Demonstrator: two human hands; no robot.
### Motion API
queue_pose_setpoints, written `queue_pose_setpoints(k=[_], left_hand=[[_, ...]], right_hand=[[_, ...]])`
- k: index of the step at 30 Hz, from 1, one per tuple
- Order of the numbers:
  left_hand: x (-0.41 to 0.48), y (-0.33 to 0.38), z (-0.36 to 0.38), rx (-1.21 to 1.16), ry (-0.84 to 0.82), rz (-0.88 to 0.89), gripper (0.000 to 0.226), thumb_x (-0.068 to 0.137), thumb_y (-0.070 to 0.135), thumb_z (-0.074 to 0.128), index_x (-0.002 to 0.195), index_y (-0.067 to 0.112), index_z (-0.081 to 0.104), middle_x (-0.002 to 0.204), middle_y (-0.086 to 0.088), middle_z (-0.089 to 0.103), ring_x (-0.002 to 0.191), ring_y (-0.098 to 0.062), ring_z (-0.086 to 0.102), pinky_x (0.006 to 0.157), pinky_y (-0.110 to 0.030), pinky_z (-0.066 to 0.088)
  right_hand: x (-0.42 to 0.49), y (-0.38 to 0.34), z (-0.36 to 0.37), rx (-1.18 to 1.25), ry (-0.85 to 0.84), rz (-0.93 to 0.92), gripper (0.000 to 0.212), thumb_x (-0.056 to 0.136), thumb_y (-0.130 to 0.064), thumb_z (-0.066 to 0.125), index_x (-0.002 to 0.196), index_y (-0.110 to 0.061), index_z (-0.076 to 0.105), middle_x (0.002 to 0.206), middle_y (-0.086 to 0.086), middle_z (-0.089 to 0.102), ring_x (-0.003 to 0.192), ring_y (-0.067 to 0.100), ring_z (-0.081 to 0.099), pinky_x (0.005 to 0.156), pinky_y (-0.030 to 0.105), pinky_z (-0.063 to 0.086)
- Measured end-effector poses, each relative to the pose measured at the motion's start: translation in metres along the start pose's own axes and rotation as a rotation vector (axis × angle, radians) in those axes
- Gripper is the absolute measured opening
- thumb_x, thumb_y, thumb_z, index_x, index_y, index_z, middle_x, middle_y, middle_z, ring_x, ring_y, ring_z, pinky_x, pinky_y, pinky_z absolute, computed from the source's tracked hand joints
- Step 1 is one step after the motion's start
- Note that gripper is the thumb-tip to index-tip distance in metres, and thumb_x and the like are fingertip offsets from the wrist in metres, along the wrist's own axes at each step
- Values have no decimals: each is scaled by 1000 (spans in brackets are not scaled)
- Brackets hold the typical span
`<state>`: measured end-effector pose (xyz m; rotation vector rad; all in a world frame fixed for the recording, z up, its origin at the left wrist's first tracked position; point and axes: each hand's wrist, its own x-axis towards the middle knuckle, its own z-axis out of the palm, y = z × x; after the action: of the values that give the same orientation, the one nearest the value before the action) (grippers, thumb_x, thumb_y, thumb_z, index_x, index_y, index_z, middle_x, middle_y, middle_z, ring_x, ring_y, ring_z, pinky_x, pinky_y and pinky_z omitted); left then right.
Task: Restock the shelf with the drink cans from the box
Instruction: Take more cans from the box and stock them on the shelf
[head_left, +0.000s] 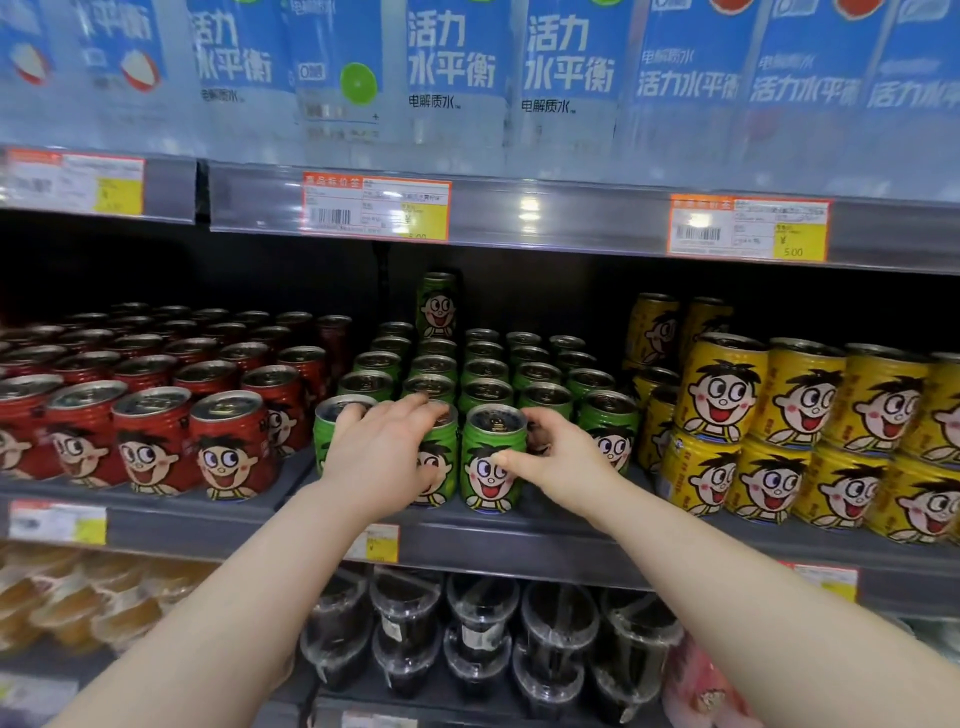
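From the head view, both my arms reached to the middle shelf (519, 538), where the green cans (483, 371) stood in rows between the red cans (156, 441) on my left and the yellow cans (805, 415), stacked two high, on my right. My right hand (563, 460) gripped the front green can (491, 467), thumb across its printed face and fingers (540, 421) curled round its far side, in the gap next to the can on its right. My left hand (379, 457) was closed over the neighbouring green can (445, 452), fingers draped on its lid and brushing the lid of the can at the row's left end; the hand hid most of that can, so I could not tell how firm the hold was. Both cans stood upright at the front edge, touching or nearly so. The box was out of view. I judged the step to be seating these two in the front row. To do it well I needed to set each one flat, slide it back against the can behind, turn the cartoon face outward, and close the gaps without nudging the lone stacked can (438, 304) at the back or pushing the row into the red cans
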<state>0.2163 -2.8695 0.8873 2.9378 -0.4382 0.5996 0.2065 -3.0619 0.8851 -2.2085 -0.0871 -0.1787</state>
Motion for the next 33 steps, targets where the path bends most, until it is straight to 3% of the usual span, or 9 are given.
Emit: queue_pose_setpoints(k=[6,12,18,23,28,33], left_hand=[[-7,7,-8,-58,30,-104,80,80,49,62,146,34,20,158,-2,15,145,-24,13,116,-50,7],[-59,32,-17,-96,171,-272,68,82,54,57,141,26,36,153,-1,26,143,-22,19,115,-51,16],[-179,33,-8,43,-112,-539,74,80,68,43,140,27,31,153,-1,24,141,-24,19,112,-47,21],[-295,21,-14,140,-373,-827,84,80,69,46,147,25,20,156,0,17,146,-27,8,114,-52,14],[-391,-7,-34,136,-374,-1070,81,78,69,48,144,28,24,152,1,25,143,-26,17,113,-51,20],[-458,-52,-55,104,-358,-1222,83,80,66,49,147,27,19,154,1,22,141,-24,21,113,-48,20]], right_hand=[[-25,-3,-20,-111,-35,-84,75,81,-38,69,144,-21,31,145,1,42,130,18,44,108,36,38],[-59,9,-43,-299,-109,-255,57,87,-36,61,138,-25,39,143,-3,42,130,13,41,105,26,33],[-108,9,4,-352,-329,-428,55,89,-40,56,139,-26,38,144,-7,39,133,14,36,109,30,32],[-155,-9,67,-332,-581,-526,58,88,-44,57,140,-26,36,144,-8,37,133,13,37,106,27,33],[-197,-47,134,-383,-748,-670,58,87,-43,57,139,-28,37,143,-8,38,133,12,36,107,30,33],[-228,-97,207,-450,-892,-784,61,86,-49,55,140,-30,34,143,-11,36,131,9,37,107,26,33]])
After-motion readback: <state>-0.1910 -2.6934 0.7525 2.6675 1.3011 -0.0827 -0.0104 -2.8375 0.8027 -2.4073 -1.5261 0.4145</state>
